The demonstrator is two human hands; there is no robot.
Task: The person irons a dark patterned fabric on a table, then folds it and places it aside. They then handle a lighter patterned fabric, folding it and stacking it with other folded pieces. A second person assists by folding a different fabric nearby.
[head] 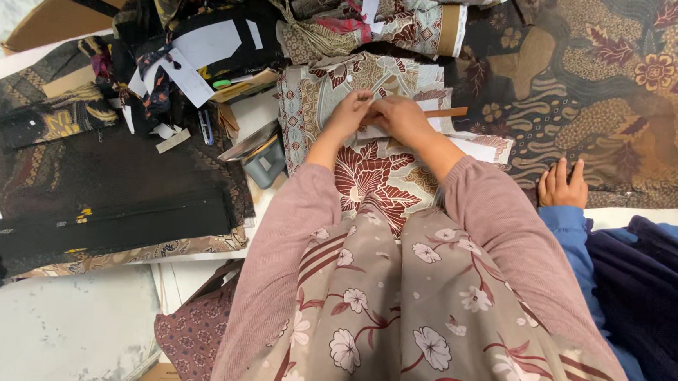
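On the tabletop point(192, 280), which is mostly buried under cloth, the person's two hands meet over a folded stack of patterned fabric point(373, 138). That fabric is a soft cotton-looking print, cream and grey with maroon leaves and large red-brown blossoms, and it lies directly in front of the person's body. The left hand point(349, 114) curls its fingers down onto a white paper piece point(437, 124) resting on the fabric, pinching its edge. The right hand point(401, 117) presses close against the left, fingers bent on the same paper; whether it pinches or only holds it flat cannot be told. A thin brown wooden stick point(447, 111), straight like a pencil, pokes out just beyond the right hand.

Both arms wear ribbed dusty-pink sleeves, and a silky beige scarf with white flowers hangs below them.

To the left lies a flat sheet of black fabric point(111, 192) with fine gold motifs, and above it a tangled heap of dark scraps with white paper cut-outs point(198, 52) of angular shape. A small grey box point(266, 162) sits just beside the folded stack. To the right spreads a broad brown cloth point(611, 97) with wavy lines and orange flowers, where another person's hand point(563, 184), in a blue sleeve, rests flat.
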